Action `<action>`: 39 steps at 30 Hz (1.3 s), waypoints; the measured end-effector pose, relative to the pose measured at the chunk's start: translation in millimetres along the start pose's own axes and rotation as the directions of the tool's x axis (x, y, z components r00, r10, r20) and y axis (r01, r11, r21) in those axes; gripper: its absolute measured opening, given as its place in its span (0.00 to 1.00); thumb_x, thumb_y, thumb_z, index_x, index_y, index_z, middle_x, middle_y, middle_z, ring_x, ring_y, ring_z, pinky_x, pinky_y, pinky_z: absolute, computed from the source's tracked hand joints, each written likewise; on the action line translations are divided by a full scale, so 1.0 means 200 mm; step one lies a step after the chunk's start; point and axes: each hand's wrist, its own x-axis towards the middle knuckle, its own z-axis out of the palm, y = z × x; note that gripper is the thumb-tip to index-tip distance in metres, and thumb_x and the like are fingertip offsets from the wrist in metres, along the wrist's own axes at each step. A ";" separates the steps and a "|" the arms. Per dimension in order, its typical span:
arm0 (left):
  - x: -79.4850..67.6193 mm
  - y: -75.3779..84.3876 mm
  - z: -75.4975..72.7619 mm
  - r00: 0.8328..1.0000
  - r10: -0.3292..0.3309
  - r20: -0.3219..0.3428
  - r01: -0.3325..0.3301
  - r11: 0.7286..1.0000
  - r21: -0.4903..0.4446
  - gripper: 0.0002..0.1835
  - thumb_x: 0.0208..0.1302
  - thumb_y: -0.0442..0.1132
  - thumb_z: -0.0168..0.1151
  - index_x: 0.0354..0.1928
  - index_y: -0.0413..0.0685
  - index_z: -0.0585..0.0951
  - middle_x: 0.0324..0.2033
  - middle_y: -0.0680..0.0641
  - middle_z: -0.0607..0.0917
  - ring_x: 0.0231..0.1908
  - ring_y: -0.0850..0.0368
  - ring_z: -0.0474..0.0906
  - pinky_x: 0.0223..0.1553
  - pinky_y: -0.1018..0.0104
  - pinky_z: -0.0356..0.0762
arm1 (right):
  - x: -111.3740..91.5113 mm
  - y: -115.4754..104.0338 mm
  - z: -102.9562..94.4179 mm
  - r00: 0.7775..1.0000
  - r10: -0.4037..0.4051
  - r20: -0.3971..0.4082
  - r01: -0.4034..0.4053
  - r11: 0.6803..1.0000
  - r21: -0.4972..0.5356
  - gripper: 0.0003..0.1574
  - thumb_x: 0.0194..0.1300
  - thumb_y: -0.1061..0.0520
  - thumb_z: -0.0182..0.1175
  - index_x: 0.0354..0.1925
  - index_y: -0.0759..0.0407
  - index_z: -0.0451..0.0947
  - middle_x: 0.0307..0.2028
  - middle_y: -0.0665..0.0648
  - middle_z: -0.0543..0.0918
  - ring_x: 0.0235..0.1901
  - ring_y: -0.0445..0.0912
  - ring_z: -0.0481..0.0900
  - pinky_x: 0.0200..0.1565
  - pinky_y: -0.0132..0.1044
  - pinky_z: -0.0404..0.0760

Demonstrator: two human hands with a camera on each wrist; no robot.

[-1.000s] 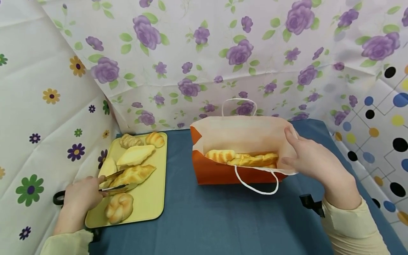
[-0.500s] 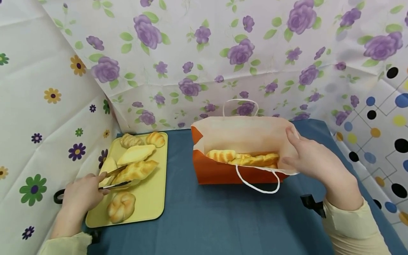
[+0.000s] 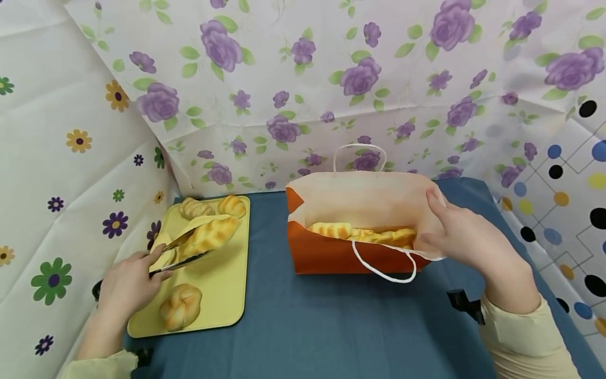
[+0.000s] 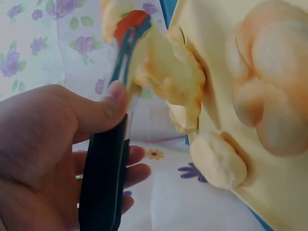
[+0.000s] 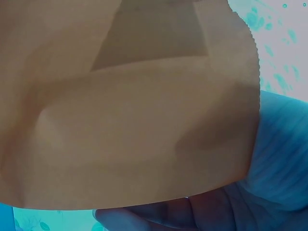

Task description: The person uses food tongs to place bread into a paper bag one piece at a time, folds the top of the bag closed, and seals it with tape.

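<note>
Flowered backdrop (image 3: 293, 84), left fingers (image 4: 136, 174) curled round tongs (image 4: 102, 178) with golden bread (image 3: 212, 236), right fingers (image 3: 436, 204) in a pinch on orange bag (image 3: 326, 258).

Tray (image 3: 222, 297) yellow, held bread (image 3: 214, 236) yellow with golden-brown patches, tongs (image 4: 107, 161) black-handled, bag (image 3: 326, 258) orange outside, cream inside, bag handles (image 3: 395, 280) white, worktop (image 3: 303, 331) blue, back cloth (image 3: 265, 68) white with purple roses, green leaves, sleeves (image 3: 518, 334) cream.

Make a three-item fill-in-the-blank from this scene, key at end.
1. The left hand holds up a long bread piece with a pair of ____.
2. The right hand grips one end of the orange paper ____.
3. The round bun lies on the yellow ____.

Missing words: tongs; bag; tray.
</note>
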 end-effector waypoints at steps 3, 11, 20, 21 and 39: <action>0.00 0.03 0.01 0.998 0.020 -0.067 -0.022 0.999 -0.026 0.38 0.68 0.48 0.75 0.74 0.39 0.76 0.51 0.28 0.84 0.35 0.35 0.81 0.30 0.42 0.76 | 0.00 0.00 0.00 1.000 -0.003 -0.005 0.003 1.000 0.000 0.66 0.76 0.41 0.67 0.87 0.59 0.34 0.81 0.76 0.52 0.63 0.75 0.75 0.58 0.71 0.76; 0.01 0.14 0.00 0.976 0.072 -0.207 -0.084 0.995 -0.048 0.37 0.65 0.46 0.78 0.73 0.42 0.78 0.45 0.38 0.85 0.26 0.51 0.73 0.23 0.57 0.66 | -0.01 0.02 0.00 1.000 -0.014 -0.017 0.014 1.000 -0.001 0.66 0.76 0.41 0.67 0.87 0.58 0.34 0.80 0.77 0.54 0.62 0.75 0.76 0.57 0.71 0.76; 0.03 0.26 -0.04 0.971 0.089 -0.220 -0.113 0.989 -0.097 0.37 0.68 0.45 0.77 0.75 0.42 0.76 0.51 0.35 0.84 0.31 0.46 0.76 0.28 0.51 0.71 | -0.02 0.02 0.00 1.000 -0.012 -0.013 0.012 1.000 0.009 0.67 0.76 0.40 0.67 0.87 0.58 0.33 0.79 0.77 0.56 0.57 0.72 0.82 0.53 0.67 0.80; 0.03 0.27 -0.05 0.974 0.086 -0.212 -0.110 0.988 -0.105 0.37 0.68 0.45 0.76 0.76 0.42 0.75 0.52 0.34 0.84 0.33 0.44 0.78 0.29 0.49 0.72 | -0.02 0.02 0.00 1.000 -0.012 -0.010 0.012 1.000 0.010 0.67 0.75 0.40 0.67 0.87 0.58 0.33 0.79 0.77 0.55 0.56 0.71 0.82 0.52 0.67 0.80; 0.03 0.38 -0.01 0.956 0.114 -0.270 -0.166 0.970 -0.178 0.38 0.67 0.43 0.77 0.77 0.43 0.75 0.55 0.34 0.85 0.44 0.33 0.84 0.38 0.36 0.77 | -0.02 0.03 0.01 1.000 -0.002 -0.007 0.002 1.000 0.014 0.68 0.76 0.37 0.66 0.87 0.54 0.31 0.82 0.74 0.50 0.66 0.76 0.73 0.59 0.72 0.74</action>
